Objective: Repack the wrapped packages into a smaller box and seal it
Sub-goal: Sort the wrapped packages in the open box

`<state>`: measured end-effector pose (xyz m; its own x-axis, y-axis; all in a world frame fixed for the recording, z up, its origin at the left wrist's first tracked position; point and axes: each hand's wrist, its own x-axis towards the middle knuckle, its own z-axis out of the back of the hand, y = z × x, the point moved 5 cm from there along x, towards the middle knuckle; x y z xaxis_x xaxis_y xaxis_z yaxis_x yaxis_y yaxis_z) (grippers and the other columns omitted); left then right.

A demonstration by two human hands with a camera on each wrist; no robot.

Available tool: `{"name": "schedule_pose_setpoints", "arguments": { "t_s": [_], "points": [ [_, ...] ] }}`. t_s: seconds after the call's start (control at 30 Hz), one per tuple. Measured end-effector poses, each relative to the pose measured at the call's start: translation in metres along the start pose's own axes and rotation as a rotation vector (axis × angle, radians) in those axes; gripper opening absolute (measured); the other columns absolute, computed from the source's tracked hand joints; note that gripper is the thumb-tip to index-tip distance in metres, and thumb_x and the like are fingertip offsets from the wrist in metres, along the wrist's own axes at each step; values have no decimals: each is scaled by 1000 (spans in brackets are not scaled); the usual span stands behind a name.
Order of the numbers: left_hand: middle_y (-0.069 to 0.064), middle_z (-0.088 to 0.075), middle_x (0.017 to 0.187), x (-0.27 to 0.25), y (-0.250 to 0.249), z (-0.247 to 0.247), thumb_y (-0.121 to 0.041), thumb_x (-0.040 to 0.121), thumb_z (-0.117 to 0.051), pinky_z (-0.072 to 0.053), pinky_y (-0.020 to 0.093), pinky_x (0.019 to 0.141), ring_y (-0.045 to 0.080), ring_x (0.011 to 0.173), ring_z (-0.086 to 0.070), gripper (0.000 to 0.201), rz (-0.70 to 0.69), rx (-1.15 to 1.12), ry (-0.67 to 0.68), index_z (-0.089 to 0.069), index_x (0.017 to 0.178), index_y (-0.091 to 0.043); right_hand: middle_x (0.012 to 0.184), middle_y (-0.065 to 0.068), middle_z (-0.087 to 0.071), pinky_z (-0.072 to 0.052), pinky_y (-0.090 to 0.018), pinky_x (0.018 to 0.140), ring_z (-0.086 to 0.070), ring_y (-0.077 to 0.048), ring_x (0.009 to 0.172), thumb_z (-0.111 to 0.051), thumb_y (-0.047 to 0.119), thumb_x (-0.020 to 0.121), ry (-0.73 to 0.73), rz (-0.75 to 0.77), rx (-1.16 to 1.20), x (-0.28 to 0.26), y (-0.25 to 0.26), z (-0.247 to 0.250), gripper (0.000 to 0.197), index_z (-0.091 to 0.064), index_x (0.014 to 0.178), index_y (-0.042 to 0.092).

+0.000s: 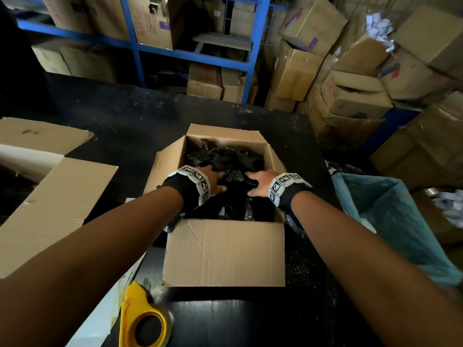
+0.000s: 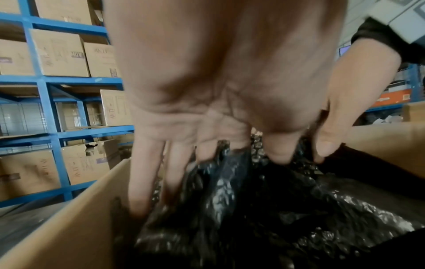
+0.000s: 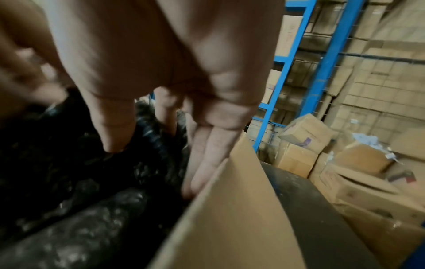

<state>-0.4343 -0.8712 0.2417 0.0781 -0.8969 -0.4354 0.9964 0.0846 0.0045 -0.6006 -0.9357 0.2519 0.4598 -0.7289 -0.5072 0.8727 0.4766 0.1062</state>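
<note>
A small cardboard box (image 1: 223, 251) stands open on the black table, packed with black bubble-wrapped packages (image 1: 225, 156). Both my hands are inside it, side by side on top of the pile. My left hand (image 1: 213, 182) pushes straight fingers (image 2: 142, 182) down into the packages (image 2: 253, 209) near the box's left wall (image 2: 69, 227). My right hand (image 1: 259, 182) presses down too, its fingers (image 3: 207, 160) straight along the right wall (image 3: 230, 218) beside a wrapped package (image 3: 80, 209). The fingertips of both hands are buried in the wrap.
A yellow tape dispenser (image 1: 142, 319) lies at the table's near edge on the left. A larger open carton (image 1: 50, 196) stands to the left, a blue-green bag (image 1: 390, 221) to the right. Blue shelving (image 1: 135, 46) and stacked cartons (image 1: 350, 71) fill the background.
</note>
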Motion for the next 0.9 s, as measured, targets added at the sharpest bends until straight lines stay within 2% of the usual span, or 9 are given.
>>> {"name": "schedule_pose_setpoints", "arguments": {
  "t_s": [0.13,0.2,0.27,0.3,0.37,0.43,0.57,0.73,0.9],
  "points": [
    [18,-52,134,-5,-7,3,-64,91,-31,-42,40,96,36,119,-53,74,12,-43,-69,-1,150,-33,153,-4,-34,-37,-34,108,-44,-28,132,-57,44,90,-205,-9,169,-4,-1,13,67,-27,149,32],
    [15,-54,132,-6,-10,5,-64,91,-28,-41,40,96,35,118,-54,66,-4,-28,-114,-24,148,-31,152,-4,-35,-33,-34,109,-39,-27,135,-55,42,92,-280,-3,199,-10,-1,16,64,-27,148,33],
    [11,-60,126,-5,-11,1,-66,89,-31,-45,38,95,32,112,-57,64,-4,30,-87,-54,130,-22,151,-3,-38,-33,-30,109,-40,-25,135,-55,42,92,-203,38,182,-17,1,8,57,-37,145,31],
    [10,-62,122,-4,-11,-1,-68,87,-32,-46,38,94,32,109,-59,66,8,46,-71,-60,122,-19,149,-3,-41,-32,-28,107,-41,-24,134,-56,41,93,-155,63,168,-21,3,3,53,-44,142,28],
    [10,-62,121,-8,-13,-1,-70,86,-29,-46,39,94,32,108,-59,69,35,52,-85,-59,123,-20,142,-3,-49,-34,-24,101,-47,-22,129,-57,37,93,-168,103,212,-29,1,-1,44,-54,135,25],
    [13,-58,127,-19,-17,9,-69,88,-26,-44,41,96,35,113,-56,68,65,-2,-158,-43,136,-25,131,-1,-58,-39,-23,96,-56,-19,116,-58,34,92,-275,116,374,-41,-6,2,38,-58,130,26],
    [15,-57,129,-62,-21,32,-61,92,-30,-46,46,93,36,113,-57,61,112,-280,-422,-29,142,-26,100,2,-68,-52,-34,92,-65,-14,92,-60,25,91,-481,108,665,-69,-29,8,29,-65,119,23],
    [8,-65,117,-129,-35,12,-48,94,-41,-45,37,93,30,111,-58,43,66,-712,-607,-54,127,-24,105,2,-70,-55,-35,89,-67,-15,90,-61,22,87,-586,90,687,-110,-77,-9,26,-69,112,26],
    [1,-69,88,-216,-65,-74,-36,96,-48,-52,24,77,7,75,-65,24,112,-1079,-731,-63,106,-21,100,1,-71,-50,-26,91,-65,-13,95,-66,25,84,-509,89,582,-154,-130,-70,28,-69,112,24]
  ]
}}
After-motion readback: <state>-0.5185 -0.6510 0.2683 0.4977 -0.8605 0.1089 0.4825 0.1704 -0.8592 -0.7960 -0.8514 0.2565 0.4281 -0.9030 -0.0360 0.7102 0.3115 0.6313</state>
